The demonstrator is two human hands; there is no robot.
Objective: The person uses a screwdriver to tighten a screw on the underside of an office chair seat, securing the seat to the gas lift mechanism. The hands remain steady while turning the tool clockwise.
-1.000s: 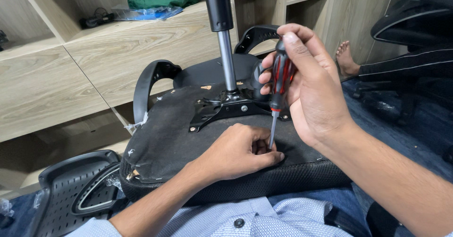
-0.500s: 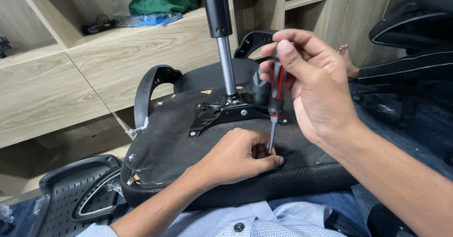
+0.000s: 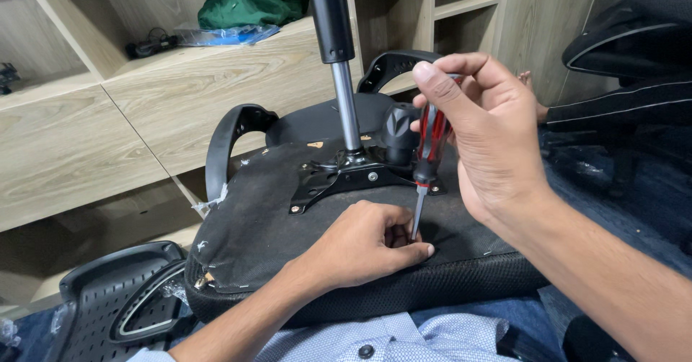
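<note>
We see an upturned office chair seat lying across the lap, its underside covered in thin black fabric. Right hand, grip pinching the red-and-black handle of a screwdriver, holds the shaft upright on the seat, just in front of the metal bracket. Left hand, fingers pressed together around the tip, steadies it. To do this well we judge: keep the shaft square, press firmly, turn slowly. A smooth steel column rises from the bracket; the seat edge is coarse mesh.
</note>
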